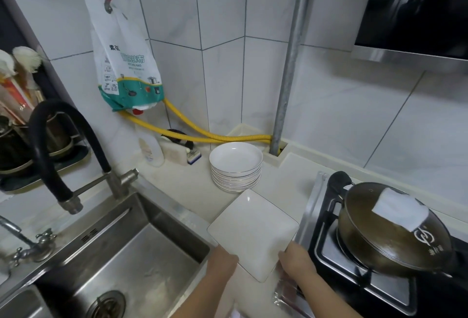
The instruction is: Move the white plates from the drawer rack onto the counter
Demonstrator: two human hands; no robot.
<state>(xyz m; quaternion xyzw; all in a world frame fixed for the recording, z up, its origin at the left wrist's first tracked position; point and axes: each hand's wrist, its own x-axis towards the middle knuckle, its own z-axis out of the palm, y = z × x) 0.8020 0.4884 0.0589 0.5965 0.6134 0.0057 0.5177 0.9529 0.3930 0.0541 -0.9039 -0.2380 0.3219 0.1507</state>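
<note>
- Left hand (222,260) and right hand (295,258) grip the square plate (253,234) by its near edges, just before the round plate stack (236,165) on the bench (182,186).
- Hanging bag (124,59) left of the stack reads "KITCHEN RAG".

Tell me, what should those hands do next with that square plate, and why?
Probably lower the square plate flat onto the bare counter just in front of the stack of round plates and let go. Both the left hand and right hand grip its near edges, between sink and stove.
</note>
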